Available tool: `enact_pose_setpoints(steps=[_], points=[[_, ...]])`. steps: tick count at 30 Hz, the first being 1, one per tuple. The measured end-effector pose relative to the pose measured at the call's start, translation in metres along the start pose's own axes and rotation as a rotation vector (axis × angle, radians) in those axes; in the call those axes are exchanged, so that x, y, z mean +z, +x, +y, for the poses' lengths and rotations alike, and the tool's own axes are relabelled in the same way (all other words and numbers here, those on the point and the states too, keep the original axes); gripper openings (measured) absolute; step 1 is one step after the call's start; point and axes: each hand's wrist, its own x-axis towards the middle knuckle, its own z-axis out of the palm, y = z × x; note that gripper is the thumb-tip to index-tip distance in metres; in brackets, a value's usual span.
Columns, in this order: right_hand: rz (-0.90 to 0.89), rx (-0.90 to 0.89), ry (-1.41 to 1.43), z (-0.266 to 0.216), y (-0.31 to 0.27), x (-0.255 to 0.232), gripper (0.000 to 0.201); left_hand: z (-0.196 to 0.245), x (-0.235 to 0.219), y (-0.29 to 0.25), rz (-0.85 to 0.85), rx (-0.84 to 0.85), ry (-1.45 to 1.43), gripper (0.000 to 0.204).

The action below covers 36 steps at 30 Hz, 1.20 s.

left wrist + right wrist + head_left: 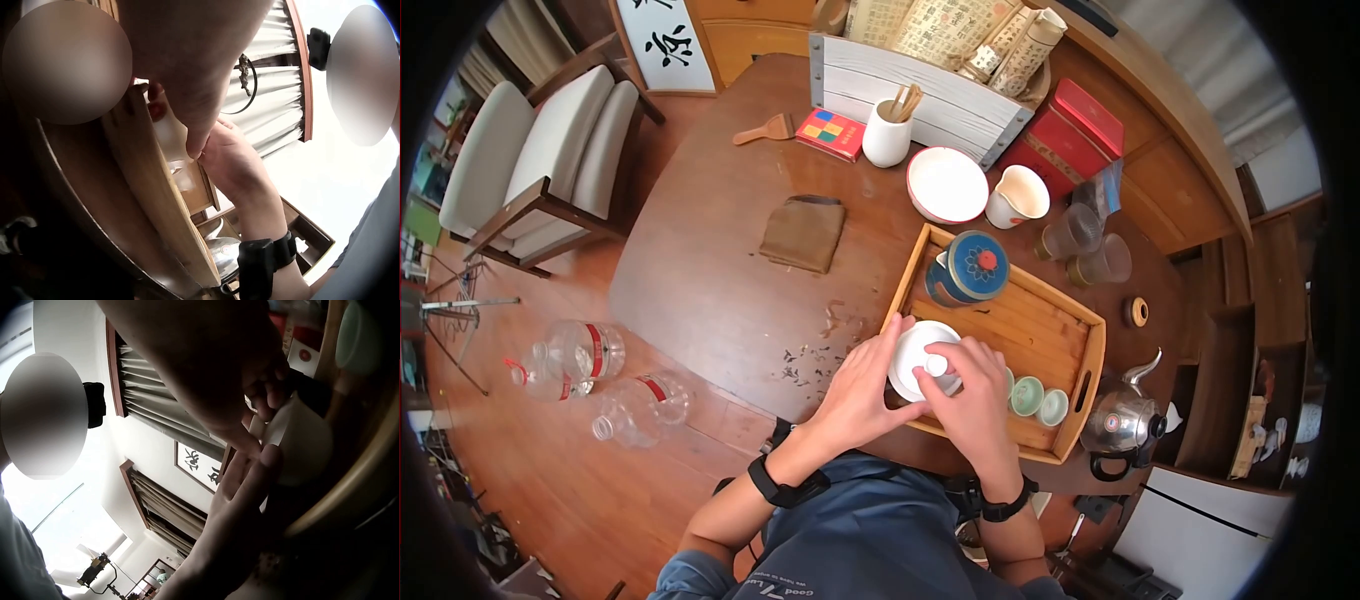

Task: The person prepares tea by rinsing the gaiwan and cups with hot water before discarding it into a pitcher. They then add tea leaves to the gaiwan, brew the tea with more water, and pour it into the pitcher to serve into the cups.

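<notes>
A white lidded tea bowl point(908, 358) is at the near left corner of the wooden tea tray point(1040, 335). My left hand point(855, 392) holds the bowl from its left side, fingers along the rim and thumb toward the front. With thumb and fingertips, my right hand point(972, 395) pinches the round knob point(937, 365) on the lid. The right wrist view shows the white bowl point(306, 447) from the side, with fingers of both hands at its rim. A blue teapot point(968, 270) with a red knob stands just behind, and pale green cups point(1027, 396) sit to the right.
A steel kettle point(1122, 425) stands right of the tray. Behind are a white bowl point(948, 185), a pitcher point(1017, 197), clear plastic cups point(1070, 232) and a red tin point(1065, 138). A folded brown cloth point(803, 233) and scattered tea leaves point(805, 365) lie on the left.
</notes>
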Motion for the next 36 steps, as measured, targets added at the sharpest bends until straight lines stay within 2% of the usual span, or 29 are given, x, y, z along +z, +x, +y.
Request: enact_pose_setpoints(steps=[5,8,11,14,18,21,23,26,28,32,35,36], points=[[0.021,0.020,0.043,-0.003,0.001,0.002,0.026,-0.003,0.003,-0.001,0.017,0.013,-0.006,0.127],[-0.037,0.026,0.061,0.000,0.000,0.001,0.026,-0.001,0.001,0.000,0.008,-0.001,0.004,0.126],[-0.001,0.004,0.024,0.001,0.000,0.003,0.026,0.000,0.000,0.000,0.007,-0.004,0.008,0.126],[-0.035,0.019,0.022,0.002,-0.001,0.001,0.032,-0.001,0.001,0.000,-0.008,0.004,0.007,0.127],[-0.031,0.029,0.056,0.003,-0.004,-0.012,0.054,0.008,-0.009,0.001,-0.050,-0.012,-0.013,0.127],[-0.048,0.010,0.008,0.005,-0.012,-0.022,0.073,0.014,-0.025,-0.007,-0.027,-0.029,0.037,0.118],[-0.086,-0.012,-0.030,0.006,-0.018,-0.022,0.082,0.012,-0.034,-0.013,-0.045,-0.059,0.050,0.105],[-0.114,0.010,-0.003,0.003,-0.022,-0.010,0.086,0.009,-0.041,-0.006,0.005,-0.115,0.004,0.084],[-0.099,0.011,-0.016,0.005,-0.022,-0.002,0.086,0.014,-0.044,0.008,0.102,-0.150,-0.077,0.064],[-0.022,-0.011,0.017,0.004,-0.018,-0.009,0.078,0.027,-0.056,0.046,0.085,-0.031,0.021,0.052],[0.093,-0.025,0.007,0.014,-0.005,-0.026,0.070,0.031,-0.050,0.062,0.017,-0.036,0.048,0.052],[0.181,-0.013,0.017,0.014,0.002,-0.033,0.057,0.028,-0.045,0.062,0.003,-0.025,0.050,0.053]])
